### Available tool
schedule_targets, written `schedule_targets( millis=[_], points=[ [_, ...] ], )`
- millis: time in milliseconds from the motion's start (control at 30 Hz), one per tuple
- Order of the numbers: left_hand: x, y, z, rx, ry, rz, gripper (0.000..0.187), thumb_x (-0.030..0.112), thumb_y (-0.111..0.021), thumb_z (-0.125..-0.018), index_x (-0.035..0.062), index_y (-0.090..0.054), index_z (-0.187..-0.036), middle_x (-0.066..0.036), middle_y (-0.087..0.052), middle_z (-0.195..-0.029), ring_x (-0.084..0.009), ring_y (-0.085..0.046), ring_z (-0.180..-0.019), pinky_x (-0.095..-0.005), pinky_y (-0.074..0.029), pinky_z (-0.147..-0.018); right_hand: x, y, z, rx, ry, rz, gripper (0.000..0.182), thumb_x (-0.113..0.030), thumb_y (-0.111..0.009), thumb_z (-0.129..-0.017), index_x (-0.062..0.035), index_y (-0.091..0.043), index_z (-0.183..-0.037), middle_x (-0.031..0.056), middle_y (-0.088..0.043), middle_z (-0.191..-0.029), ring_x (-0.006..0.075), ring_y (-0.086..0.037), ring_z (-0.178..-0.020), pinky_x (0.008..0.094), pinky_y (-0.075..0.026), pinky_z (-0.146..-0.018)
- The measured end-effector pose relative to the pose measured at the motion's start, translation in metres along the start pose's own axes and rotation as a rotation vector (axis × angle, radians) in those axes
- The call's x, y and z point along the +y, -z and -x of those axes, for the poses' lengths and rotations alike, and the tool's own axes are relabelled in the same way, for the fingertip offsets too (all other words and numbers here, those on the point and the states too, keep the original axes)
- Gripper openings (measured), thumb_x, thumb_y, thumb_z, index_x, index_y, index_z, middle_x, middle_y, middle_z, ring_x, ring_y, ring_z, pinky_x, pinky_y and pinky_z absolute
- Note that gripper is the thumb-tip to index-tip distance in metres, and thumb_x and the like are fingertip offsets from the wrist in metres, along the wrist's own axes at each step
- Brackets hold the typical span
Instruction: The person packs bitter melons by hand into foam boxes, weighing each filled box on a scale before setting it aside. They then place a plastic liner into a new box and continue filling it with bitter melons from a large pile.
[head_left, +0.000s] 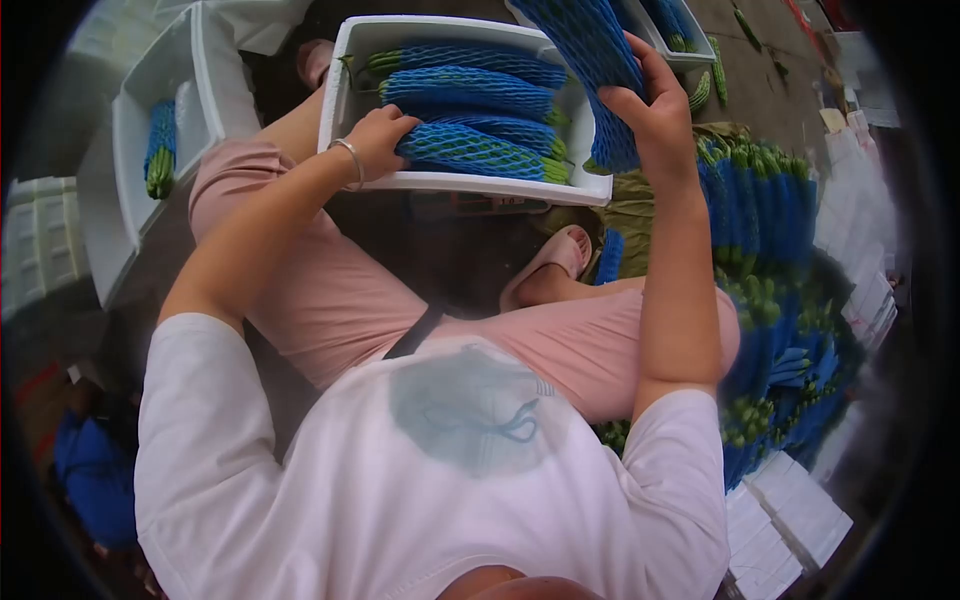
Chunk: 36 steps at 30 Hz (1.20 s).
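A white foam box in front of my knees holds several long green gourds in blue foam netting, laid side by side. My left hand, with a bangle at the wrist, reaches over the box's near left side. Its fingers curl on the left end of a netted gourd in the front row. Up at the right end of the box, my right hand is wrapped round another netted gourd, held tilted above the rim. Its upper end runs out of view.
At the left stands another white foam box with a netted bundle in it. A further box lies at the upper right. Many netted gourds are piled beside my right knee. White foam slabs lie at lower right.
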<state>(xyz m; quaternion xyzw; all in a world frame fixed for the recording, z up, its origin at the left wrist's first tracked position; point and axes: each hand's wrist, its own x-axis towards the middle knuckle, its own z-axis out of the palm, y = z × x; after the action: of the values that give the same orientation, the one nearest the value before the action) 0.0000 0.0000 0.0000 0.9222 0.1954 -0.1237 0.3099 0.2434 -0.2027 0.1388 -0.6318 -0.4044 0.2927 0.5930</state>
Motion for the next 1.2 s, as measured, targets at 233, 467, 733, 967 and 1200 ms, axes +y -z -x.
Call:
schedule_targets(
  millis=[233,467,733,967,1200],
  points=[
    [0.012,0.001,0.026,0.011,-0.131,0.299,0.060,0.040,-0.059,-0.087,0.0046,-0.046,-0.133,-0.019,-0.048,-0.131,-0.0372,-0.045,-0.120,-0.0410,-0.035,-0.103,0.039,-0.030,-0.020,-0.211,0.013,0.265,0.056,-0.013,-0.064,-0.069,-0.0068,-0.056,-0.124,0.0092,-0.063,-0.110,0.0180,-0.060,-0.098,0.0274,-0.045,-0.090],
    [0.037,-0.005,0.059,0.198,-0.125,-0.255,0.064,0.032,-0.071,-0.077,0.0074,-0.047,-0.131,-0.015,-0.051,-0.123,-0.0319,-0.048,-0.113,-0.0404,-0.039,-0.097,0.120,-0.077,-0.030,-0.583,0.016,0.723,0.060,-0.020,-0.071,-0.073,-0.0165,-0.054,-0.131,0.0138,-0.057,-0.120,0.0304,-0.053,-0.112,0.0370,-0.041,-0.097],
    [0.041,-0.015,0.062,0.391,-0.180,-0.384,0.047,0.034,-0.065,-0.081,0.0112,-0.057,-0.122,-0.009,-0.051,-0.115,-0.0276,-0.046,-0.110,-0.0402,-0.037,-0.095,0.116,-0.081,-0.003,-0.540,0.225,0.995,0.054,-0.037,-0.065,-0.083,-0.0234,-0.051,-0.133,0.0102,-0.057,-0.110,0.0309,-0.052,-0.105,0.0427,-0.042,-0.090],
    [0.032,0.002,0.037,0.541,-0.144,-0.252,0.047,0.027,-0.064,-0.084,0.0098,-0.053,-0.126,-0.011,-0.052,-0.111,-0.0291,-0.048,-0.110,-0.0413,-0.040,-0.093,0.132,-0.077,-0.015,-0.502,0.243,1.025,0.049,-0.037,-0.060,-0.088,-0.0258,-0.050,-0.134,0.0116,-0.057,-0.110,0.0305,-0.053,-0.104,0.0412,-0.042,-0.090],
    [0.024,-0.012,0.032,0.311,0.110,-0.408,0.065,0.033,-0.061,-0.088,0.0051,-0.033,-0.140,-0.018,-0.041,-0.138,-0.0344,-0.043,-0.125,-0.0389,-0.038,-0.103,0.138,-0.088,0.003,-0.429,0.340,1.166,0.053,-0.038,-0.061,-0.087,-0.0270,-0.047,-0.136,0.0109,-0.056,-0.113,0.0286,-0.052,-0.107,0.0401,-0.042,-0.091]
  ],
)
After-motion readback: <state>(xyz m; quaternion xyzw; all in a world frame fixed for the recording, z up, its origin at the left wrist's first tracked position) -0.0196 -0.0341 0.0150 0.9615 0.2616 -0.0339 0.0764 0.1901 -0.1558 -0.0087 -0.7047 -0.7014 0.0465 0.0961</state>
